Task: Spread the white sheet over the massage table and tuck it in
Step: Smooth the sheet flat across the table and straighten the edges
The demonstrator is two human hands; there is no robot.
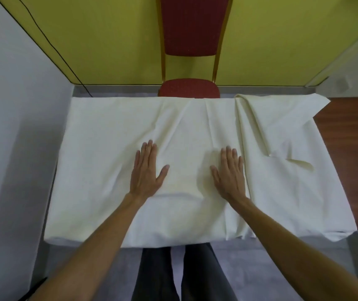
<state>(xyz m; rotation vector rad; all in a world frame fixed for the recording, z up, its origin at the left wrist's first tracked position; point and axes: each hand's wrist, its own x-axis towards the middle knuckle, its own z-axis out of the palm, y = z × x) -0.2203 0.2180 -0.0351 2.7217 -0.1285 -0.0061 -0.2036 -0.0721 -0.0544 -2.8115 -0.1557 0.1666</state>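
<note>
Pressing palm-down on the white sheet (108, 137), the left hand (146, 172) and the right hand (230, 172) lie side by side near the middle of the massage table (352, 148), with a stretch of cloth between them. The fingers (149, 149) of both hands are straight and released, held close together with the thumbs angled inward toward each other; nothing is grasped. The sheet covers the table from its left end to well past the right hand, and its near edge hangs over the side closest to the person. Just right of the right hand the cloth is bunched in a long ridge. Farther right a loose flap (282, 118) lies doubled over itself, one corner pointing out at the far edge (a smaller turned-up fold sits just below it). Beyond that flap the brown surface of the table is bare. Creases fan from the far edge toward the hands. A red-cushioned chair (190, 25) with a gold frame stands just behind the table against a yellow wall (108, 40), and a thin black cable (50, 42) runs down that wall at the left. Dark trousers (195, 274) show below the near edge, over a grey floor (282, 268).
</note>
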